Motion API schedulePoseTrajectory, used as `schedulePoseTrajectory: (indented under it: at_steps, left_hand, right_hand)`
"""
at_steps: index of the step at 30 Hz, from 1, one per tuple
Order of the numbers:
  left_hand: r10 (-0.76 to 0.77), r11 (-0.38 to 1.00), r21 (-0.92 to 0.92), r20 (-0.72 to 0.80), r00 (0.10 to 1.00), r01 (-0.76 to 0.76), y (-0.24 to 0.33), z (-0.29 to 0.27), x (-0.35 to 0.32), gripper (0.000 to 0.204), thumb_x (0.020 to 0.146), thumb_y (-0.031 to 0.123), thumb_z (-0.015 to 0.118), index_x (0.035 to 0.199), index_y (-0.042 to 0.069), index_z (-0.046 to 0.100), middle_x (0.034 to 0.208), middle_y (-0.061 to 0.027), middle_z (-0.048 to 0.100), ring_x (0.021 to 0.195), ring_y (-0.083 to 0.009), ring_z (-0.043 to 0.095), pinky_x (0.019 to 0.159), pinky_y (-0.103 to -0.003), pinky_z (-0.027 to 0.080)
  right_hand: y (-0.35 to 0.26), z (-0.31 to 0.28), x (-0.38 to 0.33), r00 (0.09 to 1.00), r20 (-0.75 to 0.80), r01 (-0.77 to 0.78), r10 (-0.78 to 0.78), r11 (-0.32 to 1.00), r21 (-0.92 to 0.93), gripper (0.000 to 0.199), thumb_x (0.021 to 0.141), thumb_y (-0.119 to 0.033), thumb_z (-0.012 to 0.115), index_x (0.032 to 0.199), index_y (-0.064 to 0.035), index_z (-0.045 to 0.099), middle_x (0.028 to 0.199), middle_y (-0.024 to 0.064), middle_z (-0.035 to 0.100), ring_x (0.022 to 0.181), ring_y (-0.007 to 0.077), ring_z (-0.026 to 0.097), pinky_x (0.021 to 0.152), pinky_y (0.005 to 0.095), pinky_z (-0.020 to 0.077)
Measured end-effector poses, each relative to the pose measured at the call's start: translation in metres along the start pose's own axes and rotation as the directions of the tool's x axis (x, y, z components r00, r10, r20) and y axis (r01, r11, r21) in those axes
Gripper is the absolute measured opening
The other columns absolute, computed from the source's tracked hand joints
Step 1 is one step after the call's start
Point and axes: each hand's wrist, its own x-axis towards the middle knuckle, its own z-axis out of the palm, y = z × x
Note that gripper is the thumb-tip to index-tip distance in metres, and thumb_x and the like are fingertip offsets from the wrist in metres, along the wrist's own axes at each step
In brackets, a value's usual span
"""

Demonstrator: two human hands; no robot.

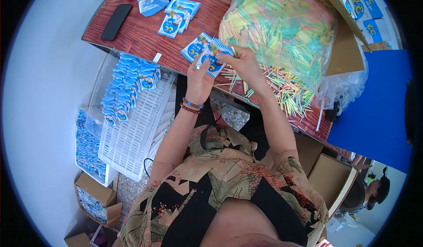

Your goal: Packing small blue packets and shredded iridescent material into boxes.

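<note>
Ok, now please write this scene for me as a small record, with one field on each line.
left hand: holds a blue-and-white packet
right hand: fingers at that packet's right side; exact grip unclear
work surface: red-brown table
far left of table: black phone, loose packets
right of packet: clear bag of thin coloured sticks
below bag: loose sticks in pink, yellow and green
left of person: white basket with packet strips
</note>
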Motion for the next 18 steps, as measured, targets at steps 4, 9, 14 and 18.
schedulePoseTrajectory:
  at_steps: [4,9,14,18]
  left_hand:
    - [-0.002,1.0,0.005,-0.064,0.998,0.002,0.014,-0.006,0.007,0.03,0.09,0.0,0.057,0.119,0.0,0.054,0.114,-0.0096,0.062,0.104,-0.0188,0.061,0.092,-0.035,0.05]
    - [0.033,0.989,0.145,-0.16,0.987,-0.01,0.03,-0.019,0.014,0.029,0.087,-0.005,0.059,0.115,-0.002,0.056,0.109,-0.0109,0.064,0.096,-0.018,0.064,0.086,-0.031,0.054]
    - [0.126,0.982,0.164,-0.173,0.977,-0.097,0.039,-0.029,0.019,0.03,0.086,-0.003,0.061,0.116,-0.003,0.056,0.108,-0.0113,0.064,0.094,-0.0174,0.065,0.084,-0.03,0.054]
    - [0.304,0.922,0.304,-0.187,0.934,-0.24,0.064,-0.036,0.036,0.033,0.086,-0.003,0.061,0.118,-0.002,0.054,0.108,-0.0105,0.063,0.094,-0.0151,0.062,0.084,-0.027,0.051]
  right_hand:
    - [-0.003,0.006,0.014,0.999,0.035,0.019,-0.018,0.999,-0.047,0.015,0.086,-0.013,0.066,0.087,0.0013,0.068,0.076,0.0027,0.066,0.072,0.0055,0.058,0.068,0.0233,0.0458]
    - [0.0,0.022,0.032,1.0,0.028,0.008,-0.013,0.984,0.179,0.016,0.088,-0.012,0.064,0.097,0.0013,0.066,0.082,0.004,0.067,0.075,0.0074,0.061,0.07,0.0227,0.048]
    - [0.011,0.038,0.053,0.998,0.063,-0.012,0.004,0.99,0.14,0.014,0.086,-0.011,0.066,0.095,-0.001,0.066,0.08,0.0022,0.067,0.073,0.0058,0.06,0.064,0.021,0.0473]
    - [0.008,0.053,0.087,0.993,0.095,-0.083,0.072,0.99,0.118,0.012,0.083,-0.012,0.067,0.09,-0.0023,0.067,0.077,0.0005,0.066,0.069,0.0044,0.058,0.059,0.0203,0.0448]
